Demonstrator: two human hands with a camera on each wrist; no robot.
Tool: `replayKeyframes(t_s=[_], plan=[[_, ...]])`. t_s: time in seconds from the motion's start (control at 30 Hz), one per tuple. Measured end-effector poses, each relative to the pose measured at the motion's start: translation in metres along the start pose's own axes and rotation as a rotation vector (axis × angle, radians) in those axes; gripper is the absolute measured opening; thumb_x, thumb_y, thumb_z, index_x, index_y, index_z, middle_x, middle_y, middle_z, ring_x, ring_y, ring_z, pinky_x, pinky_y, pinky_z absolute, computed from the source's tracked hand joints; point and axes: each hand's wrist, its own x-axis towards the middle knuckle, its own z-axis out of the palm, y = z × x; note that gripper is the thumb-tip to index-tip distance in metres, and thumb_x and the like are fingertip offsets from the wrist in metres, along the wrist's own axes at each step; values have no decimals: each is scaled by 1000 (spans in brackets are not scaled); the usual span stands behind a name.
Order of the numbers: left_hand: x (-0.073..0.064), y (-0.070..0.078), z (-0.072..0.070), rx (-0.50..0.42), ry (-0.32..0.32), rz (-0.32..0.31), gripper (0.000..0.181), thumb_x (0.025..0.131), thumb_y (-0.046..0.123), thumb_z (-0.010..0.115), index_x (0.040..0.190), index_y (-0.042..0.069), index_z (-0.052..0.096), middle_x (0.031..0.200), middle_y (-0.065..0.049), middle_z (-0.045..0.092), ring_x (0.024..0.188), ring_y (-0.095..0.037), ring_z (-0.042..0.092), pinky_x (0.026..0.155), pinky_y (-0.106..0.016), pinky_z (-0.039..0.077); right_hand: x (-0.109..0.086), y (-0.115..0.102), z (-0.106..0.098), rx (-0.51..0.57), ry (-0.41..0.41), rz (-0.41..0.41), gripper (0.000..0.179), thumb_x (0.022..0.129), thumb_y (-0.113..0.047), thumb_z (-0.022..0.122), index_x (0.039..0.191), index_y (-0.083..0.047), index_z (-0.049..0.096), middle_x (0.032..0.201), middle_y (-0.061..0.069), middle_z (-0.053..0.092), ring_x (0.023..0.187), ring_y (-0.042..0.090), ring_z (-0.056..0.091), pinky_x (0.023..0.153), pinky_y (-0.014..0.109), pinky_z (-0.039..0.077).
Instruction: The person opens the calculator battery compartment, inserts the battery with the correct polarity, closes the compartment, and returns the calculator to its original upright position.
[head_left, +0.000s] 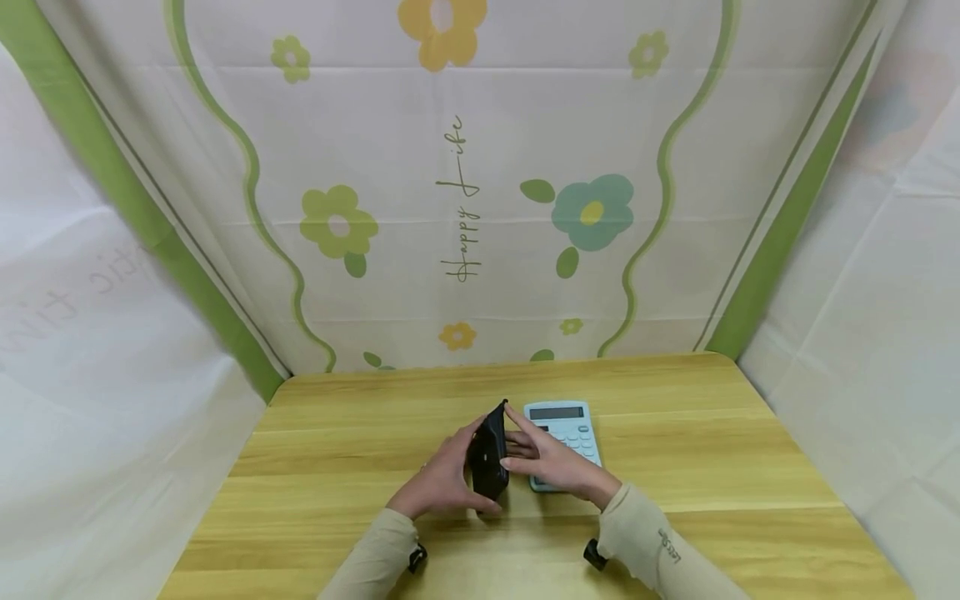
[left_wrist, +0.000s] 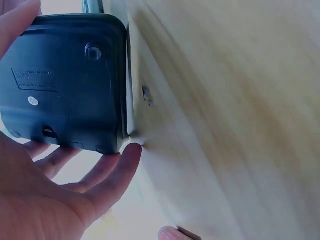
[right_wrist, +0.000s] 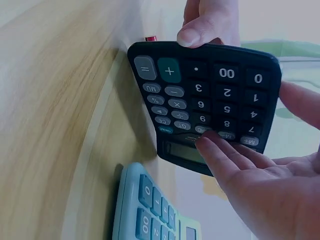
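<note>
A black calculator stands upright on its edge between the two hands, over the wooden table. My left hand grips it from the left. In the right wrist view the left thumb lies on the calculator's rim by the plus key. The left wrist view shows its dark back, with left fingers along the lower edge. My right hand touches it from the other side. Its fairly straight fingers lie across the keys beside the display, and another finger reaches the rim by the 1 key.
A light blue calculator lies flat on the wooden table, partly under the right hand. Black wrist devices sit by both cuffs. Behind the table hangs a white curtain with printed flowers, and white cloth hangs on both sides.
</note>
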Motion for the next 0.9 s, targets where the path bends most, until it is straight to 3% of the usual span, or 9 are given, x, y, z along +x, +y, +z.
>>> replayKeyframes(t_s=[0.23,0.47,0.7,0.9], plan=[[3,1,-4,54,1,-9,134,66,50,97,167,34,10,164,-4,37,140,-33,41,107,-63,45,2,1,-4,-60,29,-7,84,107,-23,60,168,-17,3,165,21,34,150,39,39,120,55,37],[6,1,-5,81,32,-35,132,65,53,97,167,18,20,162,-10,41,139,-36,41,104,-61,48,4,1,-5,-110,51,-45,77,107,-18,59,167,-7,11,163,22,37,148,39,42,120,55,37],[6,0,-4,92,47,-81,128,64,54,97,165,19,27,161,-7,42,140,-36,40,106,-61,48,2,7,-5,-186,90,-48,73,107,-20,59,165,-5,18,162,22,39,143,38,49,115,51,44],[8,-1,-2,131,63,-76,129,64,58,96,164,16,28,161,-9,43,142,-38,39,107,-61,48,-2,6,-5,-246,121,-40,71,106,-16,61,163,0,23,155,27,47,135,40,57,107,49,51]])
